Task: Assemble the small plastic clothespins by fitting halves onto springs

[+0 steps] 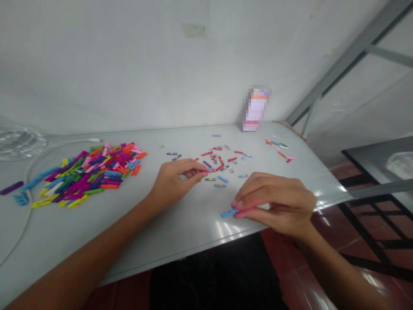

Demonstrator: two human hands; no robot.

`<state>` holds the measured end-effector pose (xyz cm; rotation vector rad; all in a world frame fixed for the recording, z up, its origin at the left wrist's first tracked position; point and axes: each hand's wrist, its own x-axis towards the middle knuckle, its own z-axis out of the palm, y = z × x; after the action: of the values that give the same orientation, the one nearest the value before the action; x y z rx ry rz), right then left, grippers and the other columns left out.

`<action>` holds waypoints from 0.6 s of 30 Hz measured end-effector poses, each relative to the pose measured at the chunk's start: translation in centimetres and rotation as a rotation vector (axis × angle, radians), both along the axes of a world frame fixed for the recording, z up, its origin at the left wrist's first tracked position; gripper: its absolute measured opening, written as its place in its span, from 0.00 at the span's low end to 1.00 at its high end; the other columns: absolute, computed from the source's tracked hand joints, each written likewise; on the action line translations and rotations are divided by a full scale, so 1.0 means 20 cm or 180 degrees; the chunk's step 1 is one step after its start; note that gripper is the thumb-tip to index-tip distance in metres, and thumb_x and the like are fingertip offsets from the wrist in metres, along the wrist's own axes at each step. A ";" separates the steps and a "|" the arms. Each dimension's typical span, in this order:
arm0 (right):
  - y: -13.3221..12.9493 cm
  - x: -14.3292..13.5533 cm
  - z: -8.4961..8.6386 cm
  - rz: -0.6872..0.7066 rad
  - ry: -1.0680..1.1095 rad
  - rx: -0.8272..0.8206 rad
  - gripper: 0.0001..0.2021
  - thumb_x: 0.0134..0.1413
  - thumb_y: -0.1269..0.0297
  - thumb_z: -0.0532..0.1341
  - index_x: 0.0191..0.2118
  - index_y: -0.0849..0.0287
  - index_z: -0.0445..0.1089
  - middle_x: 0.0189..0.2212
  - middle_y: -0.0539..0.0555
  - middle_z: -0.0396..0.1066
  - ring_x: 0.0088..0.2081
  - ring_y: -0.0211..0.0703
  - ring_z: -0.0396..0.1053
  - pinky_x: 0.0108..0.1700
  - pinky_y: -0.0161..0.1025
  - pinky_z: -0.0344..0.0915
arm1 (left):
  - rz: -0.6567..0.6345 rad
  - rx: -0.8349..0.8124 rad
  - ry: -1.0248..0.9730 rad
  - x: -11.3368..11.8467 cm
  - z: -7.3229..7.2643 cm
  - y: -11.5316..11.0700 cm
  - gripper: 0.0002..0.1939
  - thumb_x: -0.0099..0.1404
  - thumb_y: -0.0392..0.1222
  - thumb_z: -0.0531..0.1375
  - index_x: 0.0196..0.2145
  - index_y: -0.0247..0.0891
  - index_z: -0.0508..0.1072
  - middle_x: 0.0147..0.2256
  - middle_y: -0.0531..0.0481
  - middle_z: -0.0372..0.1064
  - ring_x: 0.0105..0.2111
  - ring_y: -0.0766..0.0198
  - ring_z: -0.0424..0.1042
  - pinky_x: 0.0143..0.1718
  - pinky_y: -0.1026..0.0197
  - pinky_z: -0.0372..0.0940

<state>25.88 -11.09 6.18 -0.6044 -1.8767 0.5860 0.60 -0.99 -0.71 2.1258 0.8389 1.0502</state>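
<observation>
Near the table's front edge, my right hand (pixel 274 204) pinches a light blue clothespin piece (pixel 228 213) between thumb and fingers. My left hand (pixel 177 178) reaches to the middle of the table, its thumb and index finger closed on a small red piece (pixel 211 171) among the scattered parts. Around those fingertips lie loose red, blue, green and purple pieces, such as a purple one (pixel 207 164), a green one (pixel 210 179) and a blue one (pixel 222 179). Small metal-looking bits are mixed in with them.
A large pile of colourful clothespins (pixel 93 172) covers the left of the table (pixel 180 237), beside a white cable (pixel 24 224) and clear plastic ware (pixel 21 144). A blurred upright pack (pixel 256 110) leans by the wall. More pieces (pixel 282 154) lie at the right.
</observation>
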 end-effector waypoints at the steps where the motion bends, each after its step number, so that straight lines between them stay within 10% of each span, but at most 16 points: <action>1: 0.00 0.00 0.00 0.0007 0.0005 0.0001 0.17 0.62 0.75 0.77 0.54 0.51 0.86 0.37 0.54 0.88 0.36 0.47 0.86 0.41 0.44 0.84 | 0.0009 0.0000 0.0002 0.00 0.00 0.00 0.04 0.73 0.42 0.70 0.41 0.41 0.87 0.36 0.49 0.87 0.29 0.65 0.82 0.35 0.65 0.76; 18: 0.04 0.08 -0.09 -0.0292 -0.0355 0.0064 0.14 0.64 0.77 0.74 0.51 0.54 0.86 0.40 0.55 0.88 0.39 0.47 0.86 0.44 0.46 0.83 | 0.0009 0.0030 0.0021 0.00 0.00 0.00 0.03 0.73 0.40 0.70 0.41 0.41 0.87 0.35 0.50 0.86 0.28 0.65 0.81 0.35 0.65 0.75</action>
<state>27.42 -10.19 4.44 -0.7187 -1.9453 0.4815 0.62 -0.99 -0.76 2.1378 0.8417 1.0509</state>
